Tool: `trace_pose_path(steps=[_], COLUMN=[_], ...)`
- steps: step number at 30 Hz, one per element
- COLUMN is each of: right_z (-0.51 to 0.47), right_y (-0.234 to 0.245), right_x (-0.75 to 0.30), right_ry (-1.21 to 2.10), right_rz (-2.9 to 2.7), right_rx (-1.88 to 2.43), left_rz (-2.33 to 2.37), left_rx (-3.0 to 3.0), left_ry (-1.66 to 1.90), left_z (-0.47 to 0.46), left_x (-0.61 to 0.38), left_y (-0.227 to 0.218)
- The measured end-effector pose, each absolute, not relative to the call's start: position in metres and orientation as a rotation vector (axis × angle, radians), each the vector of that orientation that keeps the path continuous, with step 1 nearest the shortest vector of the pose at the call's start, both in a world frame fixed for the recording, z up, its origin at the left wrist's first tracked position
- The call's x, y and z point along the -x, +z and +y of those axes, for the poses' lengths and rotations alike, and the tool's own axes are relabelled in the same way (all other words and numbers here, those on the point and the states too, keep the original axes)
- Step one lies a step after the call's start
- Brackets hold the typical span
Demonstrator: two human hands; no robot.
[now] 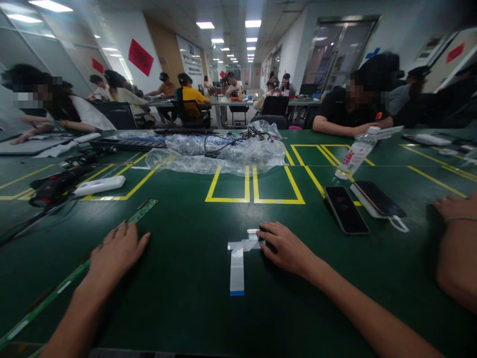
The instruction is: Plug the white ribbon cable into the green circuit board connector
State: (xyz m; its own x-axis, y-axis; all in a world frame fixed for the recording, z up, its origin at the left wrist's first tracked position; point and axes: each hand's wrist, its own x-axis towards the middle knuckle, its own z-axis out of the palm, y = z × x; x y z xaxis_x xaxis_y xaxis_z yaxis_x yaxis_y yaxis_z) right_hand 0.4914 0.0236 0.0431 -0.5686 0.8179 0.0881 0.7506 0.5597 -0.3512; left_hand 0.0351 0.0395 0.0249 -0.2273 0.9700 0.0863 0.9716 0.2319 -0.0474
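Note:
My left hand lies flat, thumb spread, over a long, narrow green circuit board that runs diagonally across the left of the table. The board's far end shows past my fingertips. My right hand rests on the table with its fingers apart. Its fingertips touch the right side of a white flat ribbon cable with a blue end, which lies bent in an angular shape. A strip of clear tape appears to lie across the cable's bend. Whether the right fingertips pinch any edge is hard to see.
Crumpled clear plastic wrap with black cables stands across the table. Two phones and a bottle are at the right. A white device and a black tool lie left. Another person's arm rests at the right edge.

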Motion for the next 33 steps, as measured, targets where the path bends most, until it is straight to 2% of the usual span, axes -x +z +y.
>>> trace_pose_path(steps=[3, 10, 22, 27, 33], right_z=[0.023, 0.022, 0.022, 0.023, 0.023], right_y=[0.043, 0.041, 0.04, 0.035, 0.033], right_x=[-0.491, -0.49, -0.483, -0.484, -0.482], right_ry=[0.408, 0.399, 0.361, 0.359, 0.405], right_rz=[-2.553, -2.544, -2.53, -2.531, -2.527], right_rx=[1.305, 1.302, 1.206, 1.195, 1.193], left_rz=[-2.487, -2.158, -1.551, -1.325, -1.356], left_rx=[1.766, 2.089, 2.77, 2.87, 2.967], left_ry=[0.073, 0.033, 0.012, -0.119, -0.433], left_z=[0.027, 0.009, 0.039, 0.052, 0.053], left_x=[-0.003, -0.027, -0.216, -0.248, -0.248], left_y=[0.006, -0.023, 0.033, 0.028, 0.031])
